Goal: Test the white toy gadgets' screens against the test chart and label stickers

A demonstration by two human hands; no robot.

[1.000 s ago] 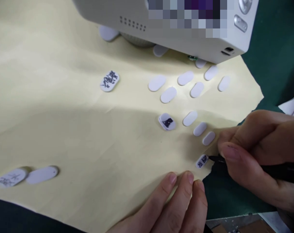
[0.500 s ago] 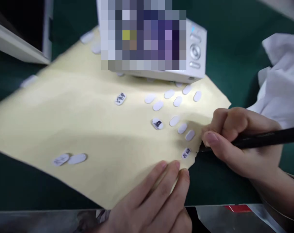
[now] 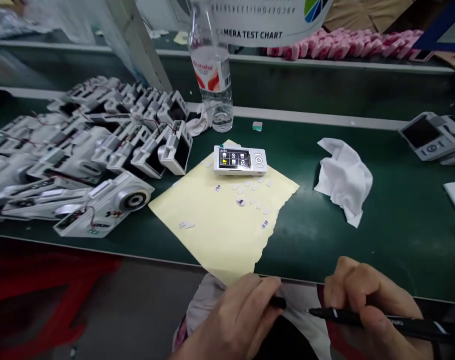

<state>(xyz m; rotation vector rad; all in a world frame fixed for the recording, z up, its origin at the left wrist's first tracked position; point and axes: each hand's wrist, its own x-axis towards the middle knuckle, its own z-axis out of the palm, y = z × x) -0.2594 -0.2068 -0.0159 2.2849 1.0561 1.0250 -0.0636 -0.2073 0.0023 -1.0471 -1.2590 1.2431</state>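
My right hand [image 3: 366, 300] gripped a black marker [image 3: 411, 325], tip out and clear of the sheet. My left hand [image 3: 235, 320] closed on a short black stub [image 3: 279, 302], type unclear. Yellow backing sheet [image 3: 212, 240] lay flat on the bench, wavy cut edge, lower corner just above my left hand. White oval stickers [image 3: 255, 186] sat scattered on it, some blank, some inked [image 3: 241, 202].
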